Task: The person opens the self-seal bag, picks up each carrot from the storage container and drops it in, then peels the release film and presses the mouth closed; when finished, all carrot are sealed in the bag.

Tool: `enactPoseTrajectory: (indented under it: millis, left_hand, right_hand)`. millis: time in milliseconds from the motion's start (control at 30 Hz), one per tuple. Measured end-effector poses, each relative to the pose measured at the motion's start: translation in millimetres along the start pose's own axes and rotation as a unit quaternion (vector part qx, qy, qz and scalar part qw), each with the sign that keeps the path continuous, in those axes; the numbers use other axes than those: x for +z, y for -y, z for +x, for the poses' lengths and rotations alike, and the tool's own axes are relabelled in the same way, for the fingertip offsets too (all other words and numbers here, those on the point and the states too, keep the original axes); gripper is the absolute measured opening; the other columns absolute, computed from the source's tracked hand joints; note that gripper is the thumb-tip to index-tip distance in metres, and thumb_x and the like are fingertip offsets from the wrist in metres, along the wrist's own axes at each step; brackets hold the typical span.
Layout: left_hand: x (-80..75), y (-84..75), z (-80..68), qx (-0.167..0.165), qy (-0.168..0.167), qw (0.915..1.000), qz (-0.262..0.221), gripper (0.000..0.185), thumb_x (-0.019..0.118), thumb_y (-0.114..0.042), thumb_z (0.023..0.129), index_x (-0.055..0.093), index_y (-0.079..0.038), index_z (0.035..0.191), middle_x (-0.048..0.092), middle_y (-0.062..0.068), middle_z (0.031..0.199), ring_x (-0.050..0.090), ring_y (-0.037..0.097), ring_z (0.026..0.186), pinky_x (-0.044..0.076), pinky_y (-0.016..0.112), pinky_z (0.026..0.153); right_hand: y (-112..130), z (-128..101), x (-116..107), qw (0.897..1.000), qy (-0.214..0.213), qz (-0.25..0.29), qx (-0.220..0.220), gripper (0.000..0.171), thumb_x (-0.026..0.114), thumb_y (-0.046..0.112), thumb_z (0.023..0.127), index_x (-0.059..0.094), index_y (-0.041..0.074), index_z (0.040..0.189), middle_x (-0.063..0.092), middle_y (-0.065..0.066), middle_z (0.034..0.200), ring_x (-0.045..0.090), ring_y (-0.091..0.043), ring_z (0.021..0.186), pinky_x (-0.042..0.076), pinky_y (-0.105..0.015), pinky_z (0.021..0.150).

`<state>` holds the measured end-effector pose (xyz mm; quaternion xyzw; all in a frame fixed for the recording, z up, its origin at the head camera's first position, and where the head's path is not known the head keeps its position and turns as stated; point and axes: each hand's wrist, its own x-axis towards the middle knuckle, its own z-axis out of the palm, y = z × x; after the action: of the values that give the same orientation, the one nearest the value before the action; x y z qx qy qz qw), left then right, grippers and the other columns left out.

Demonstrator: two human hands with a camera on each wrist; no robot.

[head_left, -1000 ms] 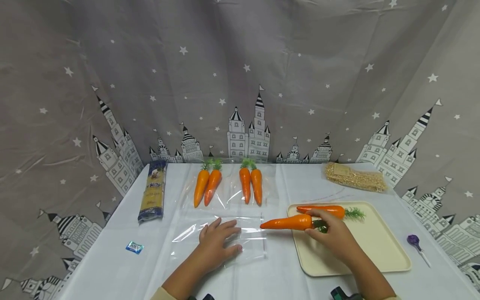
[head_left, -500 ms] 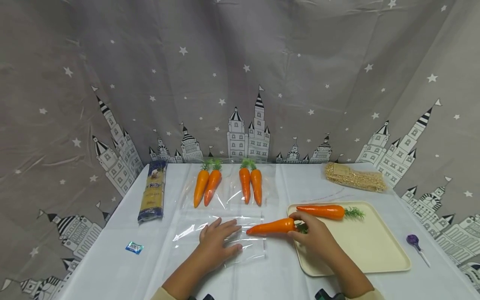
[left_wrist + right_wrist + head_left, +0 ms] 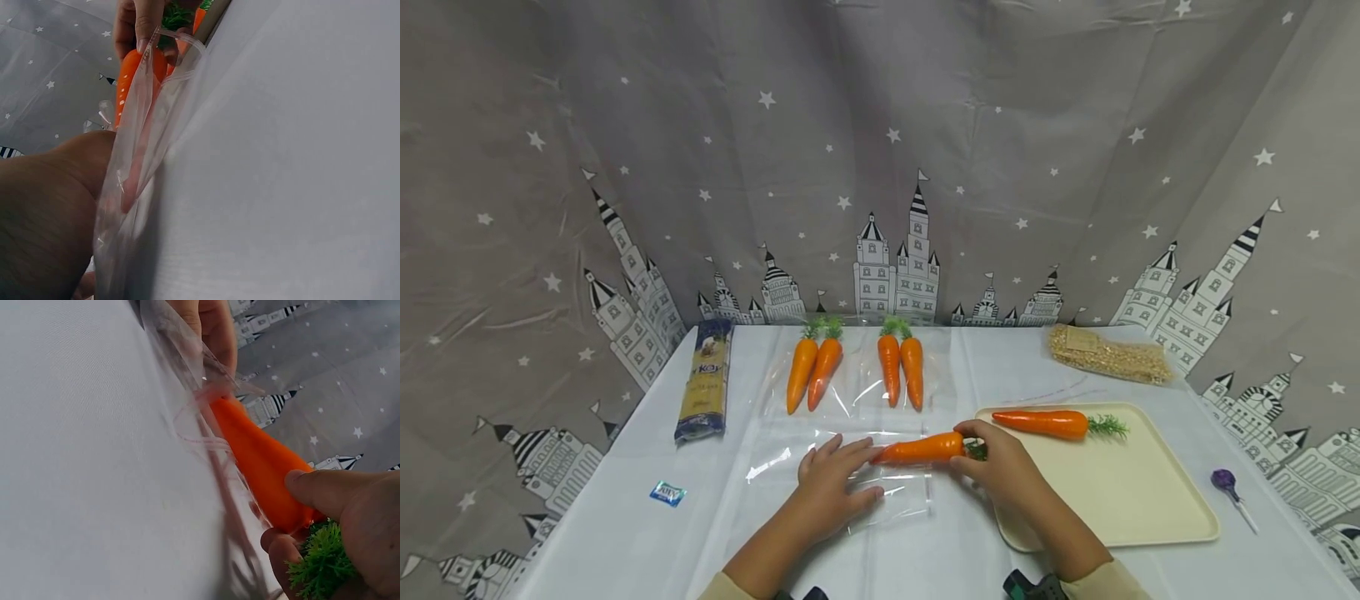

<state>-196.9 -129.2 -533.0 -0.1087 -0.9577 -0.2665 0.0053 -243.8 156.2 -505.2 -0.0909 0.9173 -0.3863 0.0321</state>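
My right hand (image 3: 1000, 462) pinches an orange carrot (image 3: 921, 449) by its thick end, just at the green top (image 3: 325, 559). The carrot points left, and its narrow end lies within the mouth of a clear plastic bag (image 3: 895, 504), seen through the film in the left wrist view. My left hand (image 3: 835, 487) rests on that bag with its fingers spread, close to the carrot's tip. A second carrot (image 3: 1041, 423) lies along the far side of a cream tray (image 3: 1135, 500), right of my right hand.
Behind the bag, carrots lie in pairs in clear plastic: a left pair (image 3: 814, 375) and a right pair (image 3: 901, 371). A blue-gold packet (image 3: 703, 383) and small blue wrapper (image 3: 667, 493) sit left. A bag of grains (image 3: 1108, 354) and purple lollipop (image 3: 1225, 482) are right.
My right hand has moved left from above the tray, bringing the carrot's narrow end into the bag by my left fingers. The left hand has stayed in place.
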Motion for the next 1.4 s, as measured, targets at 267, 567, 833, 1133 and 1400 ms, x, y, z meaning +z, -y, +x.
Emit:
enactPoseTrajectory:
  millis: [267, 567, 833, 1133, 1400]
  left_hand:
    - [-0.2, -0.7, -1.7, 0.006, -0.012, 0.9998, -0.014, 0.061, 0.082, -0.041, 0.089, 0.061, -0.034, 0.146, 0.058, -0.003, 0.153, 0.036, 0.047, 0.150, 0.016, 0.077, 0.117]
    - [-2.7, -1.4, -1.2, 0.024, -0.030, 0.9990, -0.020, 0.061, 0.082, -0.040, 0.090, 0.061, -0.031, 0.147, 0.059, -0.003, 0.153, 0.040, 0.046, 0.148, 0.020, 0.078, 0.116]
    - [-2.5, -2.0, -3.1, 0.030, -0.037, 0.9986, -0.022, 0.059, 0.082, -0.039, 0.090, 0.062, -0.031, 0.145, 0.059, -0.003, 0.153, 0.041, 0.046, 0.146, 0.022, 0.075, 0.115]
    - [-0.9, -0.4, -2.1, 0.027, -0.038, 0.9987, -0.018, 0.060, 0.081, -0.041, 0.090, 0.062, -0.031, 0.146, 0.058, -0.003, 0.153, 0.041, 0.046, 0.146, 0.023, 0.075, 0.115]
    - [-0.8, 0.1, -1.0, 0.029, -0.040, 0.9986, -0.020, 0.060, 0.081, -0.042, 0.090, 0.062, -0.031, 0.146, 0.058, -0.004, 0.153, 0.041, 0.046, 0.147, 0.022, 0.075, 0.115]
  right_hand:
    - [7, 9, 12, 1.000, 0.010, -0.007, 0.010, 0.048, 0.086, 0.028, 0.088, 0.069, 0.021, 0.132, 0.070, 0.001, 0.132, 0.063, -0.016, 0.108, 0.053, -0.050, 0.108]
    - [22, 13, 27, 1.000, 0.026, 0.005, 0.006, 0.048, 0.084, 0.031, 0.090, 0.069, 0.021, 0.134, 0.069, -0.001, 0.133, 0.061, -0.023, 0.121, 0.046, -0.057, 0.114]
    - [25, 11, 41, 0.999, 0.015, 0.011, -0.034, 0.043, 0.083, 0.028, 0.090, 0.068, 0.017, 0.128, 0.072, -0.002, 0.121, 0.064, -0.022, 0.110, 0.051, -0.053, 0.108]
    - [24, 10, 48, 0.999, 0.009, 0.014, -0.036, 0.040, 0.085, 0.031, 0.088, 0.069, 0.020, 0.123, 0.072, 0.002, 0.117, 0.064, -0.020, 0.107, 0.052, -0.052, 0.106]
    - [24, 12, 52, 0.999, 0.006, 0.017, -0.038, 0.040, 0.086, 0.033, 0.088, 0.069, 0.022, 0.123, 0.073, 0.004, 0.117, 0.065, -0.021, 0.112, 0.050, -0.053, 0.109]
